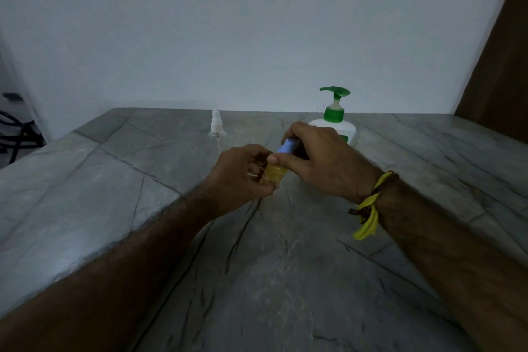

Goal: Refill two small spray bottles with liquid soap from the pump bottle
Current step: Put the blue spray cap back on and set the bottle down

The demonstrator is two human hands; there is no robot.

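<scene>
Both hands are together over the grey stone counter [285,266], working one small spray bottle [275,173] between them. Left hand [243,177] has fingers and thumb curled round the bottle's body, which holds yellowish liquid. Right hand [320,157] grips the blue cap [286,146] at the top, thumb laid across the neck just under it, fingers wrapped over the far side. Bottle tilts, cap end leaning away from the person and toward the right hand. Cap looks seated on the neck, but the fingers cover the joint, so can't tell for sure. Can't tell if the bottle's base touches the counter either; the left hand hides it.

Second spray bottle [217,130]: clear, white spray head, upright on the counter beyond the left hand, apart from it.

Pump bottle [334,120]: white body, green collar and pump head, upright just behind the right hand, lower part hidden by the knuckles.

Right wrist carries a yellow band [368,208] with a dark thread tied in.

Plain pale wall [257,23] behind the counter.
</scene>
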